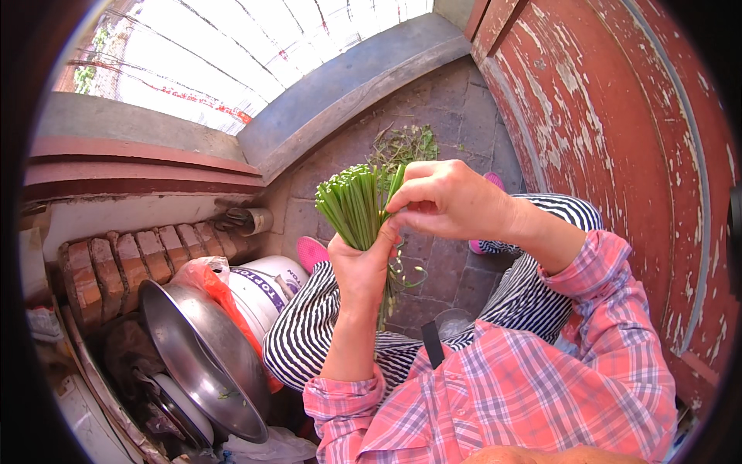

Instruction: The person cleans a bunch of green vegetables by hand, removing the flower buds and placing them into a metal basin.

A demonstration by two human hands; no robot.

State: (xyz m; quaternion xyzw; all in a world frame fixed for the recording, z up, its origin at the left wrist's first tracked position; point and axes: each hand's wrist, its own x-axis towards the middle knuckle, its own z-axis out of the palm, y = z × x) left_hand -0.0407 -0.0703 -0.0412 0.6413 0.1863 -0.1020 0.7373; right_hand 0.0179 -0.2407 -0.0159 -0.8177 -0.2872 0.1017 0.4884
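My left hand is closed around a thick bundle of green garlic chive stems, just below the middle of the view. The pale cut ends point up and away from me. Below the fist hang thin stems with small pale buds. At the bundle's right side, my right hand pinches some stems between thumb and forefinger, close to the left thumb. Its other fingers are curled.
A pile of green trimmings lies on the brick floor beyond the hands. At the left are a steel basin, a white bucket, a red plastic bag and stacked bricks. A peeling red door stands at the right.
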